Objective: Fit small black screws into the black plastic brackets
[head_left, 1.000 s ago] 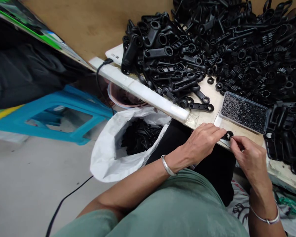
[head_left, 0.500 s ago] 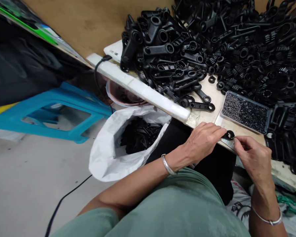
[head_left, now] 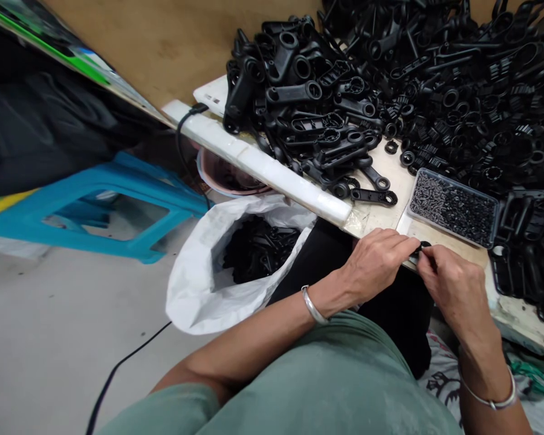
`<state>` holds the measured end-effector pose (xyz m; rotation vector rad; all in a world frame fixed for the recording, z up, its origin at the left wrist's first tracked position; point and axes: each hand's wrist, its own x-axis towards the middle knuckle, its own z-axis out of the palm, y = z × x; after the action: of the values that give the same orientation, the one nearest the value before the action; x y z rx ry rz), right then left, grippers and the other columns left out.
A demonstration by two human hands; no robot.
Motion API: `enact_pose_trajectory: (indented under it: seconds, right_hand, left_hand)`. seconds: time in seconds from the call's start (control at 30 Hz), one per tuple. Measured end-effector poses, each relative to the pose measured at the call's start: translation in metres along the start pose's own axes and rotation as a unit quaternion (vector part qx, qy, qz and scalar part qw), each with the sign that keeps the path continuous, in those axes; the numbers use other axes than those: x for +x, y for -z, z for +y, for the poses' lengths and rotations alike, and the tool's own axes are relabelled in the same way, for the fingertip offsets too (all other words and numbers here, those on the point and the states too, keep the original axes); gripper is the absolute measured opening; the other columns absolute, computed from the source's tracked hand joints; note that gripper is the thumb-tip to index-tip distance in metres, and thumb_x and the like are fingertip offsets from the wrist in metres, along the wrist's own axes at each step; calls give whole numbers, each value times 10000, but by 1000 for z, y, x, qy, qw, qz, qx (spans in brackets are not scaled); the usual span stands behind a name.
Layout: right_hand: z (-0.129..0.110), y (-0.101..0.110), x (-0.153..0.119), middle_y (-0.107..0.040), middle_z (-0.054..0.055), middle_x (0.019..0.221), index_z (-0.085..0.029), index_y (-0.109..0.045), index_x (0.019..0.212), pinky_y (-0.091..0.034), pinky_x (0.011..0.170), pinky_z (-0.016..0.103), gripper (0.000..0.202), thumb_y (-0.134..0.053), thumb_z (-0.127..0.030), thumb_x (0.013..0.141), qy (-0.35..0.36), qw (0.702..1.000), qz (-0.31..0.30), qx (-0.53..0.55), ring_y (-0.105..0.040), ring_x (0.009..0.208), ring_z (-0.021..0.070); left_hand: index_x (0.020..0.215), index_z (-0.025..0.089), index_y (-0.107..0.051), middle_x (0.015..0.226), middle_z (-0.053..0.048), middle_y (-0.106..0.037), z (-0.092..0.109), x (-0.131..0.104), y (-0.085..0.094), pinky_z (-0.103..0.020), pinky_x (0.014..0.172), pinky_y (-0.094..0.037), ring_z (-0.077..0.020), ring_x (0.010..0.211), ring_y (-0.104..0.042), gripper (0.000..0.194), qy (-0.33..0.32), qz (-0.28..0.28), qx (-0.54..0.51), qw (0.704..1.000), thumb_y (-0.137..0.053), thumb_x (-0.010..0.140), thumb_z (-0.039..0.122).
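Observation:
At the table edge my left hand [head_left: 377, 261] is closed on a black plastic part with a ring-shaped end [head_left: 424, 244]; my fingers cover most of it. The fingertips of my right hand [head_left: 456, 283] are pinched together right at that ring end. Anything small between them is hidden. Just beyond both hands sits a clear plastic box [head_left: 494, 238] with many tiny metal and black pieces in it. A black arm-shaped part with a ring end [head_left: 374, 197] lies on the table [head_left: 392, 212] to the left of the box.
A large heap of black plastic parts [head_left: 453, 78] covers the back of the table. More black parts [head_left: 521, 266] lie at the right. A white strip [head_left: 263, 163] runs along the left edge. Below stand an open white sack [head_left: 194, 290] of black parts and a blue stool [head_left: 90, 199].
My right hand has moved left and in, so its fingertips now cover much of the ring end. My left hand keeps its hold on the black part. The view has shifted slightly.

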<state>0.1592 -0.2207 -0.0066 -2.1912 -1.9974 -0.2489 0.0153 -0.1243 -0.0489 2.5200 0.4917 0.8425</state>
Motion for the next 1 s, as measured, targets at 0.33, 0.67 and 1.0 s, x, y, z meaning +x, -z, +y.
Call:
enact_pose_trajectory:
  seconds: [0.33, 0.67, 1.0]
  right_hand:
    - [4, -1, 6, -646, 19, 553, -178, -670, 744, -424, 454, 258, 312, -587, -457, 855, -255, 919, -82, 290, -564, 410, 145]
    - [2, 2, 3, -667, 38, 585, -177, -690, 768, -467, 483, 257, 355, -623, -518, 842, -256, 899, -71, 348, -607, 465, 154]
    - [17, 3, 11, -654, 28, 583, -176, -636, 717, -438, 487, 219, 372, -552, -495, 889, -251, 880, -177, 361, -576, 460, 116]
  left_hand:
    - [1004, 129, -604, 896, -46, -691, 0, 1, -1, -293, 829, -512, -176, 875, -632, 159, -4, 7, -15, 1000, -457, 961, 89]
    - [1014, 122, -607, 916, -57, -688, 0, 1, 0, -299, 851, -519, -172, 897, -627, 192, -3, -9, -21, 1000, -440, 940, 64]
    - [999, 113, -612, 914, -58, -676, -1, 1, 3, -306, 836, -513, -181, 888, -612, 172, -6, -23, -30, 999, -457, 937, 69]
